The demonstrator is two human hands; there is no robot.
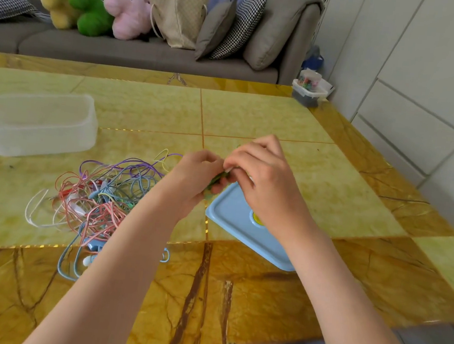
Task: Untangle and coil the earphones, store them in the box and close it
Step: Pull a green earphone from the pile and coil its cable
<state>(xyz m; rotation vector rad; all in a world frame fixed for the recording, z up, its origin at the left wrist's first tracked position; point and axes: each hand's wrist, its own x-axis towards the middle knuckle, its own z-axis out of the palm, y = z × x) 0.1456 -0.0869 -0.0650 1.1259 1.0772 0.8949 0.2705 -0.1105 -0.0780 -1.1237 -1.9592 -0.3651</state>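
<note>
From the head camera, you are looking down at a yellow-green and amber stone table [254,113] with both bare forearms reaching in from the bottom edge. Your left hand [196,175] and right hand [258,178] meet above the middle of the table, fingertips touching. Between them is a small bundle of green earphone cord [218,179] — your left hand's fingers curl round it, and your right hand's fingers pinch at its top. How much of it is already coiled is hidden by the fingers.

Just beneath your right hand and wrist lies a light blue lid [238,223], flat on the table, with a yellow spot partly covered by your wrist. Well to the left of your left hand, farther from you, stands a clear plastic box [36,121], open-topped; nothing can be made out inside it. Closer to you, left of your left forearm, sits a tangled pile of earphones [100,197] — red, purple, blue, white and yellow cords knotted together, some loops running under your forearm.

Beyond both hands the tabletop is bare up to its far edge. At the far right corner, a small lidded container [308,92] holds colourful small items. Behind the table is a grey sofa [148,54] with plush toys [95,4], a bag and cushions.
</note>
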